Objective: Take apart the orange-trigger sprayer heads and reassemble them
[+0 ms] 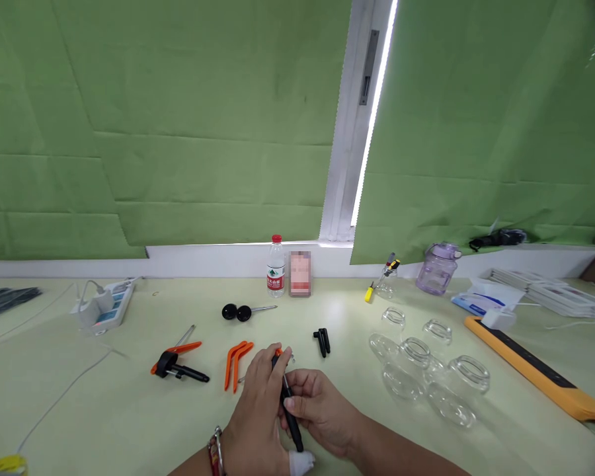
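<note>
Low in the middle of the head view, both my hands are closed on one black tool [291,413] with an orange part at its far tip. My left hand [254,413] pinches the upper end near the orange tip. My right hand [322,411] wraps the black handle from the right. Just beyond them lie two orange levers [237,360] and a pair of small black pieces [322,342]. To the left rests an assembled orange and black tool [176,365]. Two black knobs on a metal rod [242,312] lie farther back.
Several clear glass cups [421,370] crowd the right side. A long orange and black bar [535,373], a purple jug [437,268], a water bottle [276,266], a screwdriver [377,281] and a power strip [104,304] ring the pale table [104,410]. Green blinds hang behind.
</note>
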